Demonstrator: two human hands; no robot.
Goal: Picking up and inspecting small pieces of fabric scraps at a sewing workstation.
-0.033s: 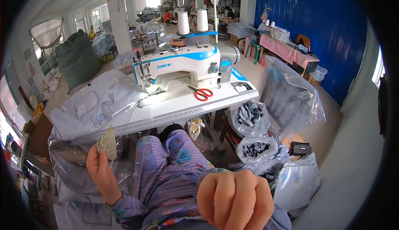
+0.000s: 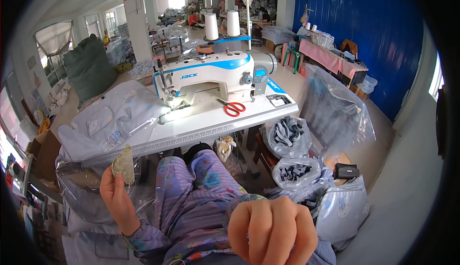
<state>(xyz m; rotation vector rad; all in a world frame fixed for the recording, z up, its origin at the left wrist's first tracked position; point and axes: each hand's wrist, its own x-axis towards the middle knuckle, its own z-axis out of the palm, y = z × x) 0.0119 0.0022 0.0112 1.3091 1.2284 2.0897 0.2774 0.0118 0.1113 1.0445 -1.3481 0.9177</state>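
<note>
My left hand (image 2: 117, 200), at the left below the table edge, pinches a pale greenish-beige, ragged flat piece (image 2: 123, 165); it may be food, but its kind is unclear. Large and close at the lower middle is my right hand (image 2: 272, 230), its fingers curled and the knuckles up. Whatever those fingers may hold is hidden beneath them. Ahead stands a white and blue sewing machine (image 2: 206, 73), its lamp lit. Red-handled scissors (image 2: 234, 109) lie on its table (image 2: 206, 121). Light grey printed fabric (image 2: 103, 119) covers the table's left end.
Clear bags of dark and grey fabric strips (image 2: 289, 132) stand right of my legs, near a dark pouch (image 2: 346, 171). Transparent plastic sheeting (image 2: 335, 111) hangs farther right. A big green sack (image 2: 90, 66) stands back left. White thread cones (image 2: 211, 26) rise behind the machine.
My right hand has shifted very slightly to the right. My left hand and the piece in it stay in place.
</note>
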